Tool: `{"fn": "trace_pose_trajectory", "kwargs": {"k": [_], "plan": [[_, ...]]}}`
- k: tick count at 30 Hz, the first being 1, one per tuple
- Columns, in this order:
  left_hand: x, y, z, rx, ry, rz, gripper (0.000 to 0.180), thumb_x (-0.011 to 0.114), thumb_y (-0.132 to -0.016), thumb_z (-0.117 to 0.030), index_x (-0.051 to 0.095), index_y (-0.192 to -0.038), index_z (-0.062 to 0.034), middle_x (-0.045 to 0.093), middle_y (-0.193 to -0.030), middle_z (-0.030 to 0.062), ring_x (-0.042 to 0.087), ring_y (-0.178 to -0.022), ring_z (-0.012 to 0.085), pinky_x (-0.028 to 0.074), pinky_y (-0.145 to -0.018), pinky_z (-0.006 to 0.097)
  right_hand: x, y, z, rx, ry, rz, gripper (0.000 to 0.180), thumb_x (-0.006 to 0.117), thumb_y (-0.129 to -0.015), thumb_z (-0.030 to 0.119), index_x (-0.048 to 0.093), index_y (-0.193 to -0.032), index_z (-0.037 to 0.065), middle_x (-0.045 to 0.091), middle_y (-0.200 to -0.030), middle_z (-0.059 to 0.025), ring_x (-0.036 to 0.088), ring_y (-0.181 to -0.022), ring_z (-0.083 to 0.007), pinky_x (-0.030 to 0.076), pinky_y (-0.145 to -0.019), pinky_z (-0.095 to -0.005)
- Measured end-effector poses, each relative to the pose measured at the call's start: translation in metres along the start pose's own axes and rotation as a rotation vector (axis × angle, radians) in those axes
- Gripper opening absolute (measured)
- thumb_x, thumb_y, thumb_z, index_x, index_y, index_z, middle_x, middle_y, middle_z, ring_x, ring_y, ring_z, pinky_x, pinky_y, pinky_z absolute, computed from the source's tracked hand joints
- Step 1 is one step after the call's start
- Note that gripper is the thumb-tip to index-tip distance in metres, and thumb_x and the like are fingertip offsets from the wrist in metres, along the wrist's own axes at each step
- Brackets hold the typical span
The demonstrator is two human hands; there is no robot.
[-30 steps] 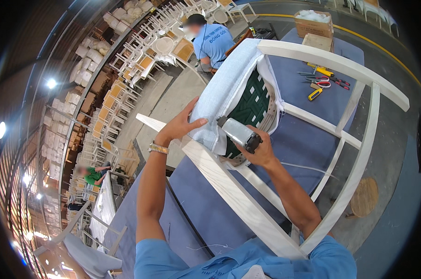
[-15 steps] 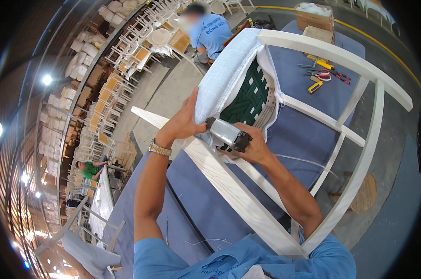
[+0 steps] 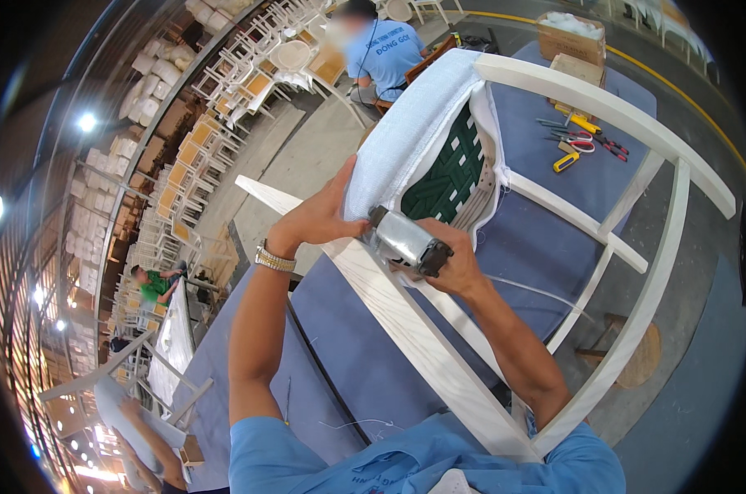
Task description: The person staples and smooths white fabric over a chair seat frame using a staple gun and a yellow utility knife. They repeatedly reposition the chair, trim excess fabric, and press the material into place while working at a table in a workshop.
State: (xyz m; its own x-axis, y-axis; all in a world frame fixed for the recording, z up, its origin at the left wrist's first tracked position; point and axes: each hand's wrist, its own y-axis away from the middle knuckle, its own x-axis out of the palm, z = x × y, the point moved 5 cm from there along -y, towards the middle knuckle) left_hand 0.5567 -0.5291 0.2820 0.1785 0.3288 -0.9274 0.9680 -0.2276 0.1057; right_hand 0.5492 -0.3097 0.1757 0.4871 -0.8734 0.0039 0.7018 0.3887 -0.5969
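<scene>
A white wooden chair frame lies on its side, with one long chair leg (image 3: 406, 333) slanting across in front of me. Its padded seat (image 3: 410, 123) is wrapped in light blue-white fabric, and dark green woven webbing (image 3: 447, 173) shows on the underside. My left hand (image 3: 328, 214) grips the near edge of the seat, fingers on the fabric and thumb on the near side. Wrapped in my right hand (image 3: 457, 259) is a silver and black staple gun (image 3: 407, 239). Its nose meets the seat edge beside my left thumb; the exact contact point is hidden.
Beneath lies a blue padded table (image 3: 340, 321). Scissors (image 3: 575, 144), a yellow-handled cutter (image 3: 566, 160) and pliers sit at its far right. A thin pale hose (image 3: 546, 295) runs right of the staple gun. A stool (image 3: 636, 354) stands right; a co-worker (image 3: 385, 53) sits beyond.
My view has shifted slightly, so the chair, table and co-workers sit a little differently. Both hands keep their hold. At the lower left, another person's arms have come into view at a chair.
</scene>
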Motion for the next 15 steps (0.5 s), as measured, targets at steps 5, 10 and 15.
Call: {"fn": "trace_pose_trajectory", "kwargs": {"k": [5,10,15], "plan": [[0.005,-0.002,-0.002,-0.106,-0.02,0.002,0.118,0.077,-0.075,-0.029,0.002,-0.163,-0.0035,0.03,-0.16,0.0308,0.033,-0.149,0.0401,0.028,-0.121,0.04,0.008,0.006,-0.006,0.008,0.019,0.04,0.045,0.077,-0.074,0.01,0.07,-0.118,0.003,0.072,-0.104,-0.0144,0.071,-0.093,-0.0318,0.055,-0.083,-0.0364],[0.007,-0.004,0.0,-0.099,-0.076,-0.015,0.121,0.078,-0.074,-0.034,0.001,-0.163,-0.006,0.032,-0.156,0.0359,0.039,-0.144,0.0465,0.034,-0.118,0.044,0.004,0.004,-0.004,0.019,0.065,0.023,0.047,0.077,-0.074,0.011,0.069,-0.12,0.004,0.072,-0.104,-0.0145,0.071,-0.091,-0.0318,0.055,-0.082,-0.0359],[-0.019,-0.006,-0.007,-0.092,0.429,0.153,0.11,0.078,-0.085,-0.039,0.008,-0.164,-0.0097,0.034,-0.16,0.0271,0.04,-0.145,0.0343,0.032,-0.118,0.04,0.0,0.004,-0.002,0.097,0.055,0.032,0.047,0.079,-0.075,0.013,0.07,-0.12,0.005,0.071,-0.099,-0.0138,0.07,-0.086,-0.0298,0.054,-0.078,-0.0353]]}}
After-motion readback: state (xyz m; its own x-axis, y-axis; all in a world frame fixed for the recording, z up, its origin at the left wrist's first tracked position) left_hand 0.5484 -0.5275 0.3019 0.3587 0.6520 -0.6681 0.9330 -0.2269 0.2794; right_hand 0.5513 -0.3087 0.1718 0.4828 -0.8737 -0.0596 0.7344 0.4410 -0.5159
